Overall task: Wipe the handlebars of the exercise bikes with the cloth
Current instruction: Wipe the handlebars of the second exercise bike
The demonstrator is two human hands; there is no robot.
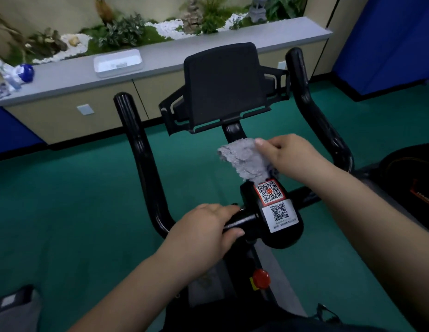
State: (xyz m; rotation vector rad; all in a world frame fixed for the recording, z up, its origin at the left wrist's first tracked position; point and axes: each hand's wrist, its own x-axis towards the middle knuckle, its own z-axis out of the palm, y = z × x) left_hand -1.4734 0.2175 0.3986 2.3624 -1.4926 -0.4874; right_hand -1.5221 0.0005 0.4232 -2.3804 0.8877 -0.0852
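The right hand (290, 159) pinches a soft, limp grey cloth (244, 160) at its top edge — it drapes over the centre post, twelve o'clock of the QR stickers (275, 204) — while the left hand (206, 231) clenches the handlebar (139, 149) crossbar at eight o'clock.

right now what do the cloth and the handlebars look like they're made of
Cloth: grey, fuzzy, rumpled pile, probably microfibre or terry. Handlebars: glossy black with sharp highlights, likely painted or coated metal tubing, though a smooth rubber or plastic sleeve can't be ruled out.
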